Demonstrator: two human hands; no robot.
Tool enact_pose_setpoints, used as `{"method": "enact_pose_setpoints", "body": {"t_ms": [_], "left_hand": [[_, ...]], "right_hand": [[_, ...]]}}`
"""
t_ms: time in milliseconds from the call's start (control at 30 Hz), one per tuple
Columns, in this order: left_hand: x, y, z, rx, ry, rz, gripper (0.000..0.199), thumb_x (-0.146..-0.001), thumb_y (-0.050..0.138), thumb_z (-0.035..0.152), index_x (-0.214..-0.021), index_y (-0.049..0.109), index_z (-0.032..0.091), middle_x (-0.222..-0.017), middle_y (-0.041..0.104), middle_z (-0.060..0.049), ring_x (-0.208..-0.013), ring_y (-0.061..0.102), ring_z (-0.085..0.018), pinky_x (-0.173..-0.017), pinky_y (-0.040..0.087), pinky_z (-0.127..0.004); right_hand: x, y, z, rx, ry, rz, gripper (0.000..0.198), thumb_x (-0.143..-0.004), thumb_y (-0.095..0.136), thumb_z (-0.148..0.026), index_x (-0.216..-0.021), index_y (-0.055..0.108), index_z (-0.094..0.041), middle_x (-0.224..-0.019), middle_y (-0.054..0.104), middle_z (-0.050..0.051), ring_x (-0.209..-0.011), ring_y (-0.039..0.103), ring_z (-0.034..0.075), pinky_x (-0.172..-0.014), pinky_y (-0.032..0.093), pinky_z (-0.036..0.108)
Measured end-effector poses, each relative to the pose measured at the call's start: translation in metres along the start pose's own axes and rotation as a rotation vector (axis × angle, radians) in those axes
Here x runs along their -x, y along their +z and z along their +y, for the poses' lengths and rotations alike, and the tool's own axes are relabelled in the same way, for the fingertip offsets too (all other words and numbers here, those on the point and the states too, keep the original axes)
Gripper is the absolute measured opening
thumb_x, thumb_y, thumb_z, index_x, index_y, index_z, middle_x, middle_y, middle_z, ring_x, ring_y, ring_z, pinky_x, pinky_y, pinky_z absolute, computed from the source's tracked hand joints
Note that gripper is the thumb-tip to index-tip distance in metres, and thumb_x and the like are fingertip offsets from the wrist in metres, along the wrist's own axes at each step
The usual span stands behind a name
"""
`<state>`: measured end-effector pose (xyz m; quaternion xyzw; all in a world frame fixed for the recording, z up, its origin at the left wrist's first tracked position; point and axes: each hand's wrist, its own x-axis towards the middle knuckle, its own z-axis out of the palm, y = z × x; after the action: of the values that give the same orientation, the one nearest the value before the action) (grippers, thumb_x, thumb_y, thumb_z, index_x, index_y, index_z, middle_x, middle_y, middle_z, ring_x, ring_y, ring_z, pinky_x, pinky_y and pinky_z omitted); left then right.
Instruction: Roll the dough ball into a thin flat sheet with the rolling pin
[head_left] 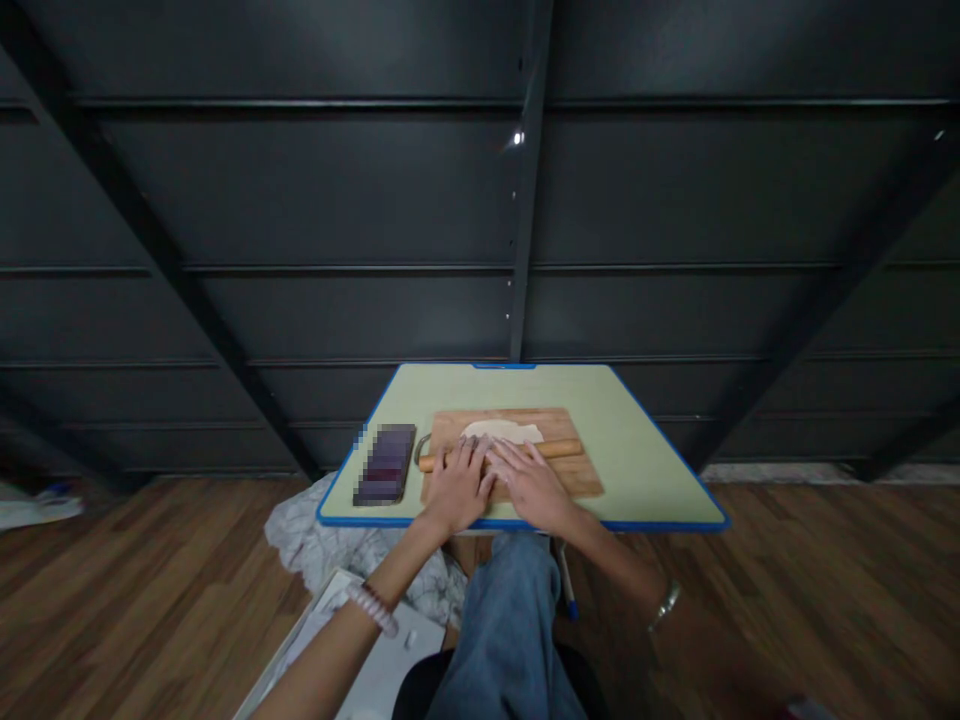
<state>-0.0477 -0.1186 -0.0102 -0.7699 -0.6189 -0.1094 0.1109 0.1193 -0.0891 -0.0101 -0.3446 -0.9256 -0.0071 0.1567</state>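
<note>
A wooden rolling pin [561, 448] lies crosswise on a wooden cutting board [585, 486]. My left hand [459, 488] rests on the left part of the pin, fingers stretched forward over it. Close beside it, my right hand [531, 486] lies over the middle of the pin, its fingers also extended and flat. The fingertips of both hands reach the flattened pale dough [504, 430], which shows just beyond the pin. Part of the pin and the near edge of the dough are hidden under my hands. A metal handle [421, 449] curves from the board's left side.
The board sits on a small pale-green table [637, 470] with a blue rim. A phone [386, 465] lies left of the board. Below left are crumpled white cloth [307, 530] and a white box [397, 650]. A dark panelled wall [375, 190] stands behind the table.
</note>
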Motion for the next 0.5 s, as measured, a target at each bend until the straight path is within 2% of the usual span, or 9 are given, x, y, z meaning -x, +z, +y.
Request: {"method": "enact_pose_setpoints", "body": {"t_ms": [200,367,500], "left_hand": [[-0.008,0.000,-0.007,0.039,0.034,-0.013,0.057,-0.093,0.022,0.046,-0.139,0.030,0.012,-0.140,0.043,-0.011,-0.132,0.032,-0.023,-0.107,0.023,-0.045],[-0.030,0.002,-0.017,0.076,0.054,-0.036,0.052,-0.093,0.023,0.046,-0.129,0.042,0.013,-0.130,0.052,-0.012,-0.120,0.045,-0.024,-0.102,0.032,-0.043],[-0.052,0.008,-0.027,0.110,0.140,0.004,0.049,-0.094,0.023,0.043,-0.129,0.043,0.016,-0.134,0.048,-0.010,-0.125,0.041,-0.021,-0.105,0.030,-0.040]], "right_hand": [[-0.003,-0.003,0.010,0.008,0.075,0.060,0.049,-0.094,0.030,-0.026,-0.141,0.033,-0.013,-0.145,0.036,0.009,-0.135,0.027,0.017,-0.113,0.015,0.042],[-0.020,-0.003,0.025,0.045,0.101,0.066,0.049,-0.095,0.031,-0.030,-0.138,0.038,-0.008,-0.142,0.040,0.012,-0.133,0.032,0.020,-0.112,0.020,0.041],[-0.040,-0.001,0.038,0.103,0.081,0.067,0.051,-0.095,0.032,-0.034,-0.137,0.038,-0.004,-0.141,0.041,0.016,-0.132,0.033,0.021,-0.111,0.023,0.037]]}}
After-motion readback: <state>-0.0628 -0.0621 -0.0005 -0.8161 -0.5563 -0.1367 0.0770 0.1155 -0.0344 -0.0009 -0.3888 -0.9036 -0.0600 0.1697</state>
